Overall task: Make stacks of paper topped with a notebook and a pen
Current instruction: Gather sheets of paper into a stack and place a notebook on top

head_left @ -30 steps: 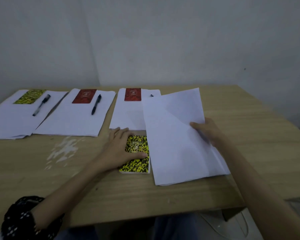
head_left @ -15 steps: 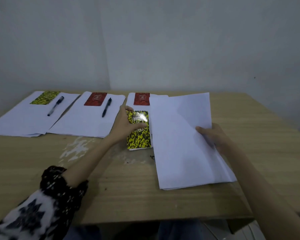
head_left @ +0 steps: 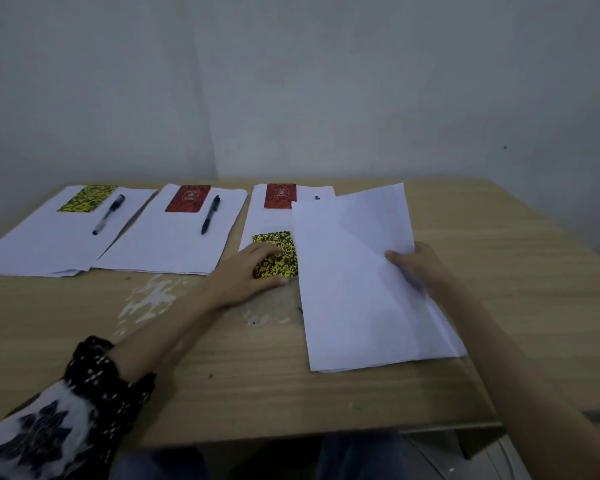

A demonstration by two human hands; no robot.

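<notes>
Yellow notebook moved up since a second ago: off bare surface, now on near end of third paper stack. Left hand fingers curled around it. Right hand pinching loose sheets, unchanged. Placement on fourth stack pending

A black-and-white patterned sleeve (black cuff with white flecks) covers the left forearm; the right arm is bare.
</notes>
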